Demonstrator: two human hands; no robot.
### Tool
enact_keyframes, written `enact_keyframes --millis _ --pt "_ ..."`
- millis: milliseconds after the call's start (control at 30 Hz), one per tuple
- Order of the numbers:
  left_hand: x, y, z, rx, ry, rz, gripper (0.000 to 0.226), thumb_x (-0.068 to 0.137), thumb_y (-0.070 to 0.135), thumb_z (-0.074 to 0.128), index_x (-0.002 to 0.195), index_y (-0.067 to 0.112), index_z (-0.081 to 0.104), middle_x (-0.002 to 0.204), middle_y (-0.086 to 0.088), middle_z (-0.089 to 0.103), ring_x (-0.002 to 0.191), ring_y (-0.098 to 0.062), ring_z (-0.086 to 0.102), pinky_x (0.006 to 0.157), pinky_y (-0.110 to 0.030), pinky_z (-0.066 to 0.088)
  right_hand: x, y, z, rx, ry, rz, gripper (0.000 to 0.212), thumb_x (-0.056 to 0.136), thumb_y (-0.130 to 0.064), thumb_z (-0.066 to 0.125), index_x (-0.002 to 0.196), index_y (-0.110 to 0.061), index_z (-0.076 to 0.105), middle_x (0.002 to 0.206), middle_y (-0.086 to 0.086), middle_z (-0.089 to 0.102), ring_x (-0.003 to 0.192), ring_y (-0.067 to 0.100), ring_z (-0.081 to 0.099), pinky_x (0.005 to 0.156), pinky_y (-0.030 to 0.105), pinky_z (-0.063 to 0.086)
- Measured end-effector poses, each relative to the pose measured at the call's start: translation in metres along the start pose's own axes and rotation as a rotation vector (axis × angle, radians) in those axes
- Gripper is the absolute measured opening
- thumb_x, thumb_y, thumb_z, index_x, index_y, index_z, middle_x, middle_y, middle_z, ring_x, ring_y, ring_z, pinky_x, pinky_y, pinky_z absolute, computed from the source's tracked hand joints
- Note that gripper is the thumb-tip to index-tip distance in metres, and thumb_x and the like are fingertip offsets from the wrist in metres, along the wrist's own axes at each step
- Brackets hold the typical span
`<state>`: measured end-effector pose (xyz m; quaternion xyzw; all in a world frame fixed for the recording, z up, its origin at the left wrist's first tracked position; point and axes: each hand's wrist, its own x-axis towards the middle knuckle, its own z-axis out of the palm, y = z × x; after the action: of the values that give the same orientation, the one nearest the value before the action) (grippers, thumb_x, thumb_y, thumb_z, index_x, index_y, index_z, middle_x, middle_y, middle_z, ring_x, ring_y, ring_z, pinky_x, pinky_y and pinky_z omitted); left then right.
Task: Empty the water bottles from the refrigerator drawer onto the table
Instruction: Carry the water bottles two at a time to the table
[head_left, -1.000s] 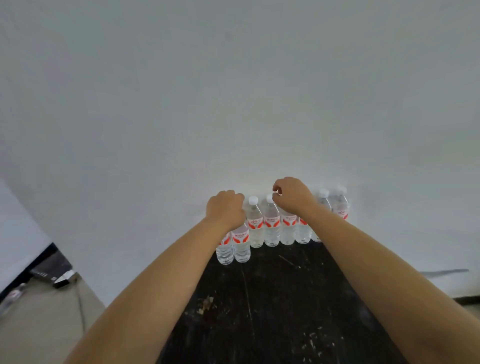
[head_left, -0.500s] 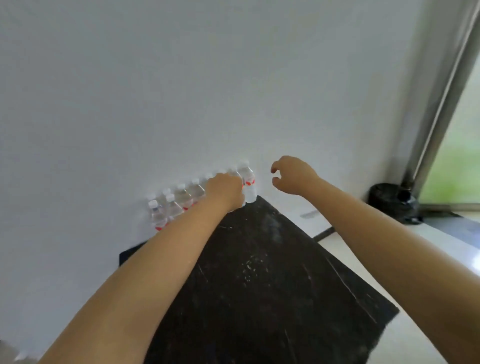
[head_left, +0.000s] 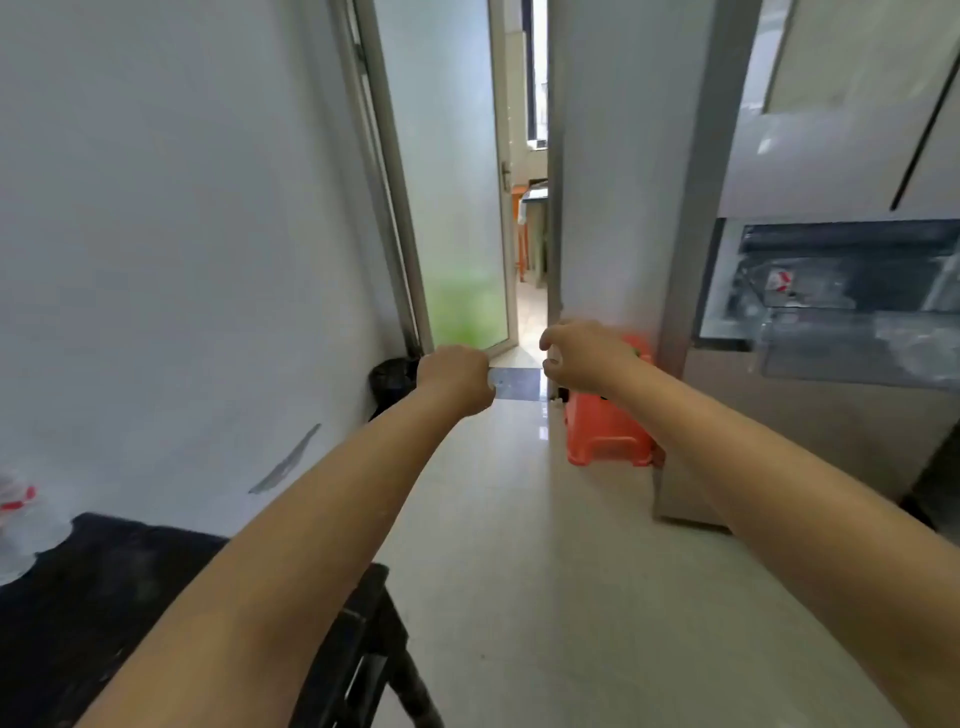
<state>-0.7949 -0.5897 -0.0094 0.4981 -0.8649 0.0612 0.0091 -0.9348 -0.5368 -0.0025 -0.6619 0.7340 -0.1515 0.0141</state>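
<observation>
Two bare forearms reach forward over the pale floor (head_left: 519, 597), the left hand (head_left: 453, 378) with fingers curled under into an empty fist, the right hand (head_left: 584, 356) loosely hooked with thumb and fingers apart, grasping nothing. One blurred water bottle (head_left: 18, 512) with a red label stands at the far left edge of the black table (head_left: 93, 597), against the white wall (head_left: 156, 234). At the right, the refrigerator drawer (head_left: 831, 291) stands pulled out, a red-labelled bottle (head_left: 779, 283) lying inside it; an orange stool (head_left: 608, 431) sits beside the refrigerator.
</observation>
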Motion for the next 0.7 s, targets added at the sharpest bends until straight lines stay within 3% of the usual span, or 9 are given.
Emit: enact_keyframes --millis 233,333,500,700 --pt "0.104 0.213 -0.008 -0.110 0.027 0.219 0.030 0.092 0.019 0.045 0.112 0.004 0.062 0.118 -0.014 0.060 0.111 -0.032 0.056 0.086 -0.037 0.048 -0.028 0.222 -0.068 -0.067 0.025 0.238 0.035 0.092 -0.017 0.049 0.123 -0.005 0.058 0.129 0.016 0.056 0.118 0.031 0.053 0.097 0.039 0.045" --pt "0.142 0.284 -0.007 -0.141 0.006 0.275 0.030 0.093 0.020 0.043 0.108 0.003 0.062 0.103 -0.015 0.062 0.099 -0.030 0.058 0.084 -0.036 0.048 -0.030 0.302 -0.084 -0.069 0.024 0.300 0.035 0.091 -0.014 0.048 0.122 -0.003 0.058 0.130 0.016 0.056 0.117 0.031 0.055 0.098 0.039 0.047" --pt "0.213 0.365 0.009 -0.141 -0.035 0.292 0.028 0.092 0.020 0.045 0.094 0.001 0.065 0.091 -0.014 0.064 0.086 -0.029 0.063 0.078 -0.036 0.054 -0.016 0.406 -0.094 -0.068 -0.024 0.375 0.034 0.090 -0.016 0.050 0.121 -0.006 0.060 0.126 0.014 0.060 0.113 0.030 0.058 0.098 0.041 0.049" --pt "0.314 0.444 0.025 -0.119 -0.080 0.375 0.028 0.092 0.020 0.046 0.105 0.002 0.063 0.108 -0.014 0.063 0.104 -0.031 0.061 0.084 -0.037 0.050 0.025 0.529 -0.090 -0.082 -0.043 0.512 0.030 0.089 -0.016 0.050 0.114 -0.007 0.064 0.121 0.011 0.064 0.110 0.027 0.060 0.095 0.038 0.050"
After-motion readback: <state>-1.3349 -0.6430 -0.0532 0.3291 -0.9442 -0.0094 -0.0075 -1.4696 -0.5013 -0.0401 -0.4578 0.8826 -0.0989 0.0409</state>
